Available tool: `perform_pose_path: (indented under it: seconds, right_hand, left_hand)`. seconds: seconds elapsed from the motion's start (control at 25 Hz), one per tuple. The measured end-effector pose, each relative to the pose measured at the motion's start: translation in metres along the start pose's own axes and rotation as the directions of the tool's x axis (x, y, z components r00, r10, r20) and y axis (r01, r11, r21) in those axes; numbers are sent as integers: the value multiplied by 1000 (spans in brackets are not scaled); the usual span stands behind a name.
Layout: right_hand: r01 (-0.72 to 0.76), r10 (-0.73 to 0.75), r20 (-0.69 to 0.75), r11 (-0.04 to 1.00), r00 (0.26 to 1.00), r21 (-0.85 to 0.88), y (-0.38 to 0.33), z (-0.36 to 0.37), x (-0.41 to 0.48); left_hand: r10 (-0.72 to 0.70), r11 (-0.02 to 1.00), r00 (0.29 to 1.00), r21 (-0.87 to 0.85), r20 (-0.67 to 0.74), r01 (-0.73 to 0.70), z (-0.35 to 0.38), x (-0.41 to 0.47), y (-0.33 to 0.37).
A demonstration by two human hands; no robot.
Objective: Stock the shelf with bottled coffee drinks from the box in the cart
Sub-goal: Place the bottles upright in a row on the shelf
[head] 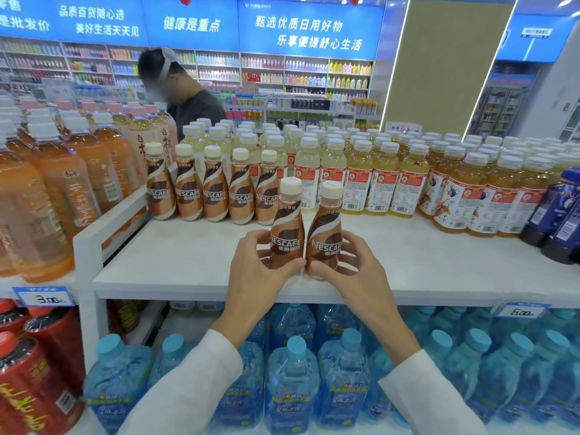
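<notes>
Two brown Nescafe coffee bottles with cream caps stand upright side by side near the front of the white shelf. My left hand grips the left coffee bottle around its lower body. My right hand grips the right coffee bottle the same way. A row of several matching coffee bottles stands further back on the shelf, labels facing me. The box and the cart are out of view.
Yellow tea bottles fill the shelf's back and right, dark blue bottles at the far right. Orange tea bottles sit on the left shelf beyond a white divider. Blue water bottles fill the shelf below. A person stands behind.
</notes>
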State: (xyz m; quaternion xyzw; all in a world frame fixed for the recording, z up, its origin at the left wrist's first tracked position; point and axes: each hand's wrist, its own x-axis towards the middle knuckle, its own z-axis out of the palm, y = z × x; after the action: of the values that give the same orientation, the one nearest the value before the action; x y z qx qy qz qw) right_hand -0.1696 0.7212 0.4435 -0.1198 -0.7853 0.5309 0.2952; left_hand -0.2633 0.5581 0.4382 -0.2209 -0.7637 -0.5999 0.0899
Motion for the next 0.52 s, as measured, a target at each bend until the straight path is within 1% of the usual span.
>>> perform_pose_path:
  seconds: [0.08, 0.16, 0.32, 0.52]
  right_hand:
    - [7, -7, -39, 1000, 999, 11, 2, 6, -2]
    - [14, -13, -44, 1000, 999, 24, 1, 14, -2]
    - [22, -22, -1, 1000, 1000, 17, -11, 52, 9]
    - [49, -53, 91, 998, 994, 44, -34, 139, 31]
  left_hand:
    - [-16, 1000, 999, 13, -33, 17, 2, 0, 0]
    - [-31, 999, 997, 20, -65, 32, -1, 0, -1]
    - [-45, 996, 990, 72, -136, 55, -32, 10, -14]
    - [-100, 972, 957, 181, -272, 153, -91, 38, -39]
